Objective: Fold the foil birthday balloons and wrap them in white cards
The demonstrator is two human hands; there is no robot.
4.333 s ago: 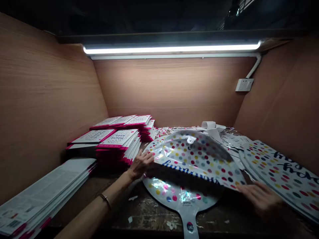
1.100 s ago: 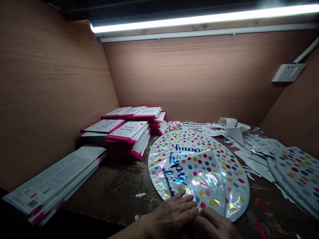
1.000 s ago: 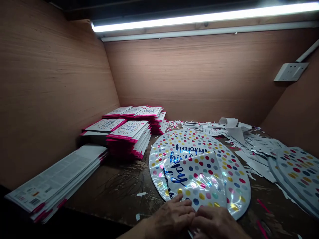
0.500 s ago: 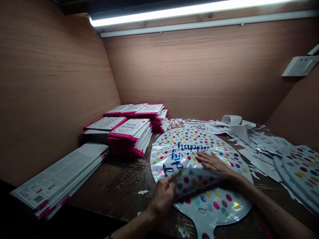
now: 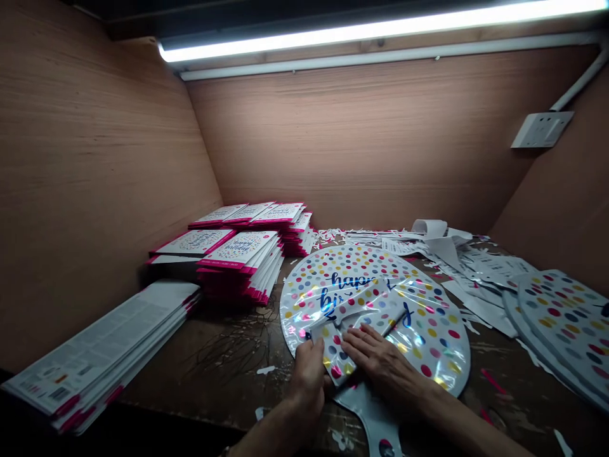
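A flat round foil balloon [image 5: 428, 317] with coloured dots and blue "happy birthday" lettering lies on the worktop. Its near part is folded up into a narrow band [image 5: 366, 311]. My left hand [image 5: 309, 374] pinches the left end of that folded band, fingers closed on it. My right hand [image 5: 380, 358] lies flat on the fold with its fingers stretched out, pressing it down. The balloon's neck [image 5: 375, 422] points toward me under my right wrist.
Stacks of pink-edged cards [image 5: 242, 257] stand at the back left. A pile of printed sheets [image 5: 95, 352] lies at the near left. More dotted balloons [image 5: 561, 324] are stacked at the right, with paper scraps [image 5: 457, 251] behind. Wooden walls close in three sides.
The balloon's near edge has been folded over further into a narrow band. My right hand moved from the lettering back onto the fold, and my left hand stayed at its left end.
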